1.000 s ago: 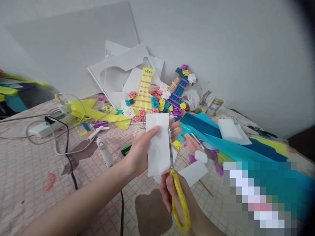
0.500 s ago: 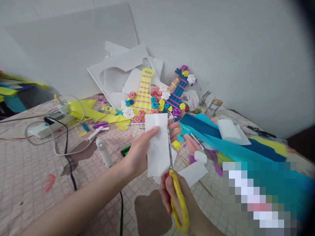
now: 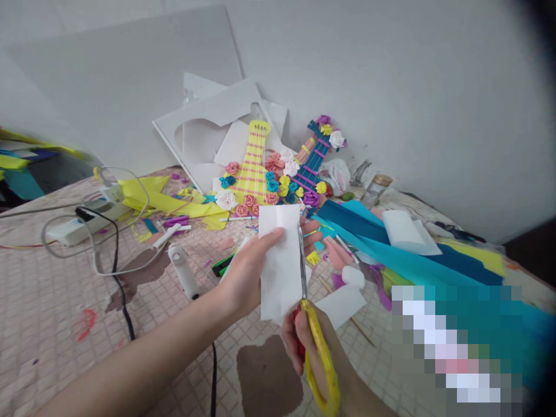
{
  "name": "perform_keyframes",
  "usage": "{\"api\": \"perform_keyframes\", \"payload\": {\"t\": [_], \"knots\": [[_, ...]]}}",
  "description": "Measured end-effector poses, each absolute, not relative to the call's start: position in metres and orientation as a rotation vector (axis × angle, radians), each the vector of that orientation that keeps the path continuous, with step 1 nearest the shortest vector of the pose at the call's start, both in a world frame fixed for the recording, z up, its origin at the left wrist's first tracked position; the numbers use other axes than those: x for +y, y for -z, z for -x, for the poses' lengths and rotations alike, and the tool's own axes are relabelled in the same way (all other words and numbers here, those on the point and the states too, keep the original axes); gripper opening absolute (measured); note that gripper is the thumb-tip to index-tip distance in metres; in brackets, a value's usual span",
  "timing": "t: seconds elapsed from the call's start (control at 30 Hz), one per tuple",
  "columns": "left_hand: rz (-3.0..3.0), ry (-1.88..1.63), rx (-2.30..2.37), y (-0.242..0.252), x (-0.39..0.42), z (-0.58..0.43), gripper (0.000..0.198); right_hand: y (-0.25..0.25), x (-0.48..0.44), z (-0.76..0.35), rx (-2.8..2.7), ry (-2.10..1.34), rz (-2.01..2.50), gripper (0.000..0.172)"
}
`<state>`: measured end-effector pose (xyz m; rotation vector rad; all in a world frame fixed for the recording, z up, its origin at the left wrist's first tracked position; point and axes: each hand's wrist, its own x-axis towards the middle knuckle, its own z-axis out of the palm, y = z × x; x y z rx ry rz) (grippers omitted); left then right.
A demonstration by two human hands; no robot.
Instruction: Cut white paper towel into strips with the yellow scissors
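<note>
A white rectangular piece of paper lies across my left hand, pinched under the thumb while the fingers reach out behind its right edge. My right hand grips yellow-and-red-handled scissors. Their blades run up along the paper's right edge, close to my left fingertips, and look nearly closed. Behind the paper stand a yellow guitar shape and a blue guitar shape, both trimmed with crepe paper roses.
On the left are a white power strip with cables and a white glue-gun-like tool. To the right lie blue crepe sheets, a white paper roll and a glass jar. A cut-out white board leans against the wall.
The paper, both hands and the scissors have shifted slightly right and down. My grip on paper and scissors stays the same.
</note>
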<state>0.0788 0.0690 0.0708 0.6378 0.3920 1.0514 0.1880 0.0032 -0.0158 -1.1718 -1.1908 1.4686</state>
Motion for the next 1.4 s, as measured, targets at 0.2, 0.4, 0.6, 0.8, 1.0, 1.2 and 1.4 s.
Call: {"api": "perform_keyframes", "payload": {"t": [0.2,0.4,0.6,0.8,1.0,1.2,1.4], "knots": [[-0.642,-1.055,0.392,-0.069,0.070,-0.077,0.036,0.013,0.003,-0.186,-1.161,-1.468,1.191,0.053],[-0.637,-1.060,0.377,-0.070,0.071,-0.078,0.036,0.011,0.004,-0.190,-1.213,-1.531,1.163,0.053],[-0.615,-1.057,0.350,-0.071,0.070,-0.079,0.030,0.013,0.006,-0.190,-1.222,-1.523,1.170,0.055],[-0.624,-1.043,0.477,-0.067,0.070,-0.079,0.032,0.012,0.004,-0.189,-1.198,-1.493,1.166,0.056],[-0.627,-1.044,0.452,-0.067,0.068,-0.079,0.033,0.014,0.003,-0.188,-1.146,-1.488,1.153,0.055],[-0.669,-1.028,0.321,-0.069,0.073,-0.071,0.038,0.014,0.003,-0.189,-1.176,-1.503,1.162,0.056],[-0.709,-1.065,0.409,-0.068,0.076,-0.072,0.032,0.012,0.004,-0.189,-1.194,-1.510,1.188,0.059]]}}
